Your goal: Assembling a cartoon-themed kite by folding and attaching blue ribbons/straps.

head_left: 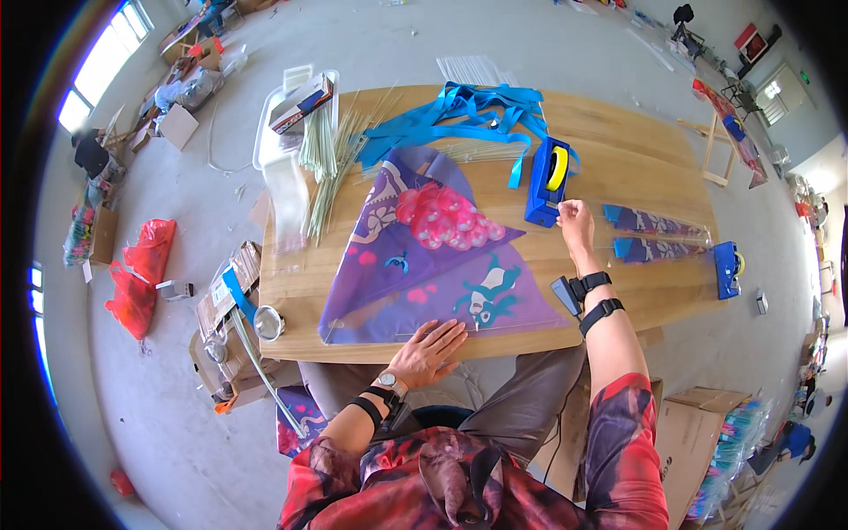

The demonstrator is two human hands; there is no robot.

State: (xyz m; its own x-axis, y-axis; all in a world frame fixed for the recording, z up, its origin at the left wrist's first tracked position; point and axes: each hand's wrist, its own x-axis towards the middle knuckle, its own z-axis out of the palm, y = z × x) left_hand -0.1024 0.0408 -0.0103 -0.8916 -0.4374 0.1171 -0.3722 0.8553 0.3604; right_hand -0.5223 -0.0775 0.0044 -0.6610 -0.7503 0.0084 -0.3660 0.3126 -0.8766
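The left hand (428, 351) lies flat, fingers extended, over the near edge of the thin, smooth, roughly triangular purple cloth (413, 278) on the wooden table (662, 132); if its pressure eases, the fabric could slip or crease. The right hand (577, 228) pinches at the boxy blue tape dispenser (539, 196), though whether it holds tape cannot be told.

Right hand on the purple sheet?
No, the right hand is at the blue tape dispenser, while the left hand lies on the sheet's near edge.
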